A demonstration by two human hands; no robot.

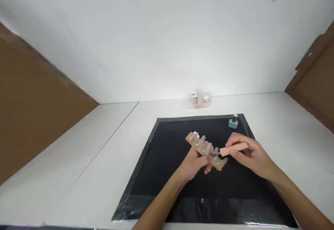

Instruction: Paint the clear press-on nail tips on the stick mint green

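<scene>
My left hand grips a wooden nail display stand from below, above the black mat. Several clear, long false nails stick up along the stand, which slants down to the right. Between the thumb and fingers of my right hand is a peach-coloured nail polish brush cap, held nearly level. Its thin brush end points left and meets, or comes very close to, a false nail near the stand's right end; whether it touches I cannot tell.
A teal nail polish bottle with a silvery cap stands at the mat's far right corner. Behind the black mat, a clear container with small items sits against the white wall. Brown panels flank the white table.
</scene>
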